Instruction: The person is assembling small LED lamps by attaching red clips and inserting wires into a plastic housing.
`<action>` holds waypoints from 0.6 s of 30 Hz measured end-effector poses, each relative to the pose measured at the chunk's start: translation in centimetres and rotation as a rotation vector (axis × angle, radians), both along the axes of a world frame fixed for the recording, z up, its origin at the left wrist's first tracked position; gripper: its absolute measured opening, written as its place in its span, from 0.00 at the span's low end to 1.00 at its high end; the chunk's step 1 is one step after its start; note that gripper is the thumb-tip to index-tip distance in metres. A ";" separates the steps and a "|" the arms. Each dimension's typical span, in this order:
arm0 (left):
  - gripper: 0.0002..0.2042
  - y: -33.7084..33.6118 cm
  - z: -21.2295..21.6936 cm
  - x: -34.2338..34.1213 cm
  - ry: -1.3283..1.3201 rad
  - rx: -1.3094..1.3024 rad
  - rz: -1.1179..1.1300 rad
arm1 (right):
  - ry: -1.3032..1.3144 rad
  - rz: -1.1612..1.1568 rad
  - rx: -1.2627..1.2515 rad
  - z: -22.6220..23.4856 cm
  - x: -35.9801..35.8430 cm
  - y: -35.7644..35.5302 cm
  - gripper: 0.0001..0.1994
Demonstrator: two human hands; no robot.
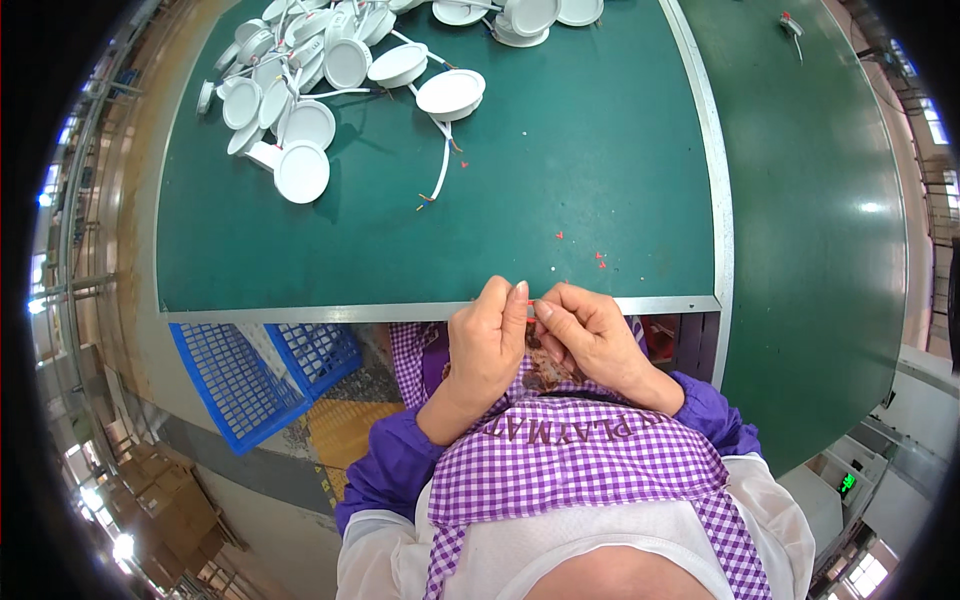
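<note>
My left hand [487,335] and my right hand [592,338] meet at the table's front edge. Both are closed in a pinch, thumbs and forefingers around a tiny red piece [531,302] whose kind is too small to make out. The fingers hide most of it. Farther off on the green table [480,250], round white lamp units lie in a heap, with a white disc lamp [452,93] at its right side. From that lamp a white cable [442,165] with bare coloured wire ends trails toward me. Small red bits [600,260] are scattered right of centre.
A metal rim [350,313] edges the table. Blue plastic baskets [240,385] stand below its left front. At the right runs a second green surface [810,250], with a small corded part [791,26] at its far end. Cardboard boxes [165,500] are stacked at the lower left.
</note>
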State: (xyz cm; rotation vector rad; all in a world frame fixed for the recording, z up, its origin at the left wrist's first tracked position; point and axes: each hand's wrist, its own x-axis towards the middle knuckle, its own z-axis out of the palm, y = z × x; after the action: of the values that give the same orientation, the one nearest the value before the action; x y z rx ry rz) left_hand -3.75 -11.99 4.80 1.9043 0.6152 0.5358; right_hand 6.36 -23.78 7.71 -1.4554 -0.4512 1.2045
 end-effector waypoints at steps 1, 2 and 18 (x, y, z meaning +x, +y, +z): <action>0.15 0.1 0.0 0.1 0.024 0.064 0.002 | 0.006 -0.002 -0.005 0.0 0.2 0.0 0.13; 0.15 0.3 0.2 0.2 0.019 0.067 0.003 | -0.009 0.017 -0.014 0.0 0.4 0.1 0.14; 0.04 2.6 0.8 -1.1 0.001 -0.247 -0.023 | -0.351 -0.339 0.161 0.6 11.6 5.9 0.13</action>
State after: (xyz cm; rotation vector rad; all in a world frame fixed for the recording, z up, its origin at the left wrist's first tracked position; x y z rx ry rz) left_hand -4.89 -9.40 5.62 1.6771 0.6292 0.4232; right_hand 17.99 -17.91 8.31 -1.5331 -0.5010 0.6319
